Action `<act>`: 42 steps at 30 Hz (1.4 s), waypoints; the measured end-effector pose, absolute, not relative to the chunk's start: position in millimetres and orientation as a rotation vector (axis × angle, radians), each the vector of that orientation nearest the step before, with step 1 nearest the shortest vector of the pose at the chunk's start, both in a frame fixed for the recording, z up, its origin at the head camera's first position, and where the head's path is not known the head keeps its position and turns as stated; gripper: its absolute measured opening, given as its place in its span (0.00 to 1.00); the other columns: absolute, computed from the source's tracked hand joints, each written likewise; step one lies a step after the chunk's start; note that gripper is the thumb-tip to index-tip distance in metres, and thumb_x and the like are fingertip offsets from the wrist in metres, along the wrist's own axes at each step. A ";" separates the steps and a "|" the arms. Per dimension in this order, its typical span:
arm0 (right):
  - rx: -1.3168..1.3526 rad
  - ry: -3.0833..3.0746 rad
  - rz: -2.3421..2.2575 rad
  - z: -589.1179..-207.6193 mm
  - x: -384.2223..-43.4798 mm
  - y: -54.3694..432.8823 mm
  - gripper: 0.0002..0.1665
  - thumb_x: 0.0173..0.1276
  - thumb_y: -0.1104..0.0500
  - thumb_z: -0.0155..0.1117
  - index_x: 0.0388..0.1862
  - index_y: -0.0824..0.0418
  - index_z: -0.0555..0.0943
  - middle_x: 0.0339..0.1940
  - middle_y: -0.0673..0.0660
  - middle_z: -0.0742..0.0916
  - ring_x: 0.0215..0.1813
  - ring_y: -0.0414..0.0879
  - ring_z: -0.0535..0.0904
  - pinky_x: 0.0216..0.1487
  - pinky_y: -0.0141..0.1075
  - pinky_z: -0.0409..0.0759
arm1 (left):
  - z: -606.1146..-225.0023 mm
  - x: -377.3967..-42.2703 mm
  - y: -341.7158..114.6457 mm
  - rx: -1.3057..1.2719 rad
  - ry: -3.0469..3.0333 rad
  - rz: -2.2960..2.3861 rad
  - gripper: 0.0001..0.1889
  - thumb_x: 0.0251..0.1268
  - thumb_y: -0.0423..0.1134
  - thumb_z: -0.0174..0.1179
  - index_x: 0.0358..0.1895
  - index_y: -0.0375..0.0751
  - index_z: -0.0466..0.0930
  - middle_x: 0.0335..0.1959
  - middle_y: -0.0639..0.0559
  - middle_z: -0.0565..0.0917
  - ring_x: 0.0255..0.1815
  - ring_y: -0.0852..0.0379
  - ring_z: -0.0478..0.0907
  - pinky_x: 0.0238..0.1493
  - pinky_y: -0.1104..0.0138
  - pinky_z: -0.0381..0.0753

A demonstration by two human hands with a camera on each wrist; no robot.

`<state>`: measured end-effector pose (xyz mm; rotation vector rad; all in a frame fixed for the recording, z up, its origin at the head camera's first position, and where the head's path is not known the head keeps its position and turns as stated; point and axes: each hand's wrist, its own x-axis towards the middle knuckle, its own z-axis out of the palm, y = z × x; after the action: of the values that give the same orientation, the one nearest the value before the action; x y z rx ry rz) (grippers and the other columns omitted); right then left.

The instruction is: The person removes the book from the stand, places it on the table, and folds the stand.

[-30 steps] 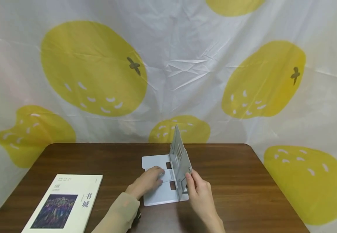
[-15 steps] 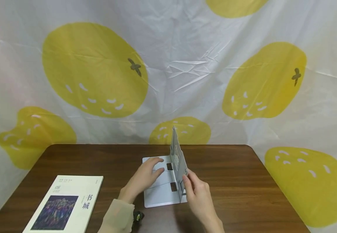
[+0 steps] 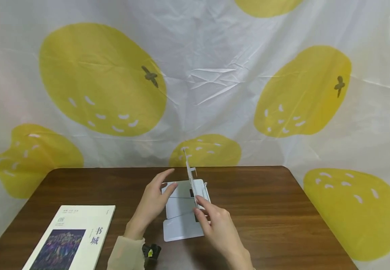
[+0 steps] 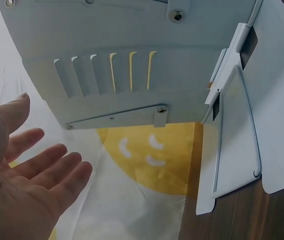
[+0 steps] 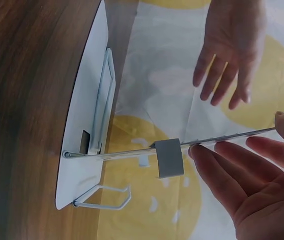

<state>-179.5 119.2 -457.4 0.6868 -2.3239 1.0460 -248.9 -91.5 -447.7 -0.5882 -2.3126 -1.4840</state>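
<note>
A white metal folding book stand (image 3: 181,227) lies with its base on the table. Its hinged panel (image 4: 112,35) stands up and shows nearly edge-on in the head view, leaning slightly left. The right hand (image 3: 220,225) holds that panel at its near edge, thumb on one side and fingertips on the other, as the right wrist view shows. To the left of the panel, above the base, is the left hand (image 3: 149,200), fingers spread and holding nothing. Wire legs (image 5: 104,197) stick out from the base, and a small bent tab (image 5: 169,158) juts from the panel.
A cream-coloured book (image 3: 102,215) with a dark picture on its cover lies at the table's left. The brown wooden table (image 3: 276,225) ends at a white curtain (image 3: 208,105) printed with yellow fruit. A dark band (image 3: 151,251) sits at the left wrist.
The panel has swung left with the right hand holding it, so more of the base's right side shows. The left hand has lifted from the base and moved left, fingers spreading.
</note>
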 end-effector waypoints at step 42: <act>0.756 -2.337 0.700 -477.0 -169.4 92.8 0.10 0.62 0.58 0.71 0.43 0.55 0.83 0.37 0.46 0.87 0.38 0.38 0.83 0.37 0.35 0.81 | -444.7 -244.3 -88.6 -0.286 -2.183 -1.991 0.21 0.70 0.31 0.57 0.64 0.28 0.73 0.60 0.36 0.78 0.60 0.45 0.76 0.59 0.55 0.75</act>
<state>-169.4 92.8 -477.0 0.7564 -2.3373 0.7004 -244.3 -88.6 -444.7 -0.2864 -2.1828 -1.9914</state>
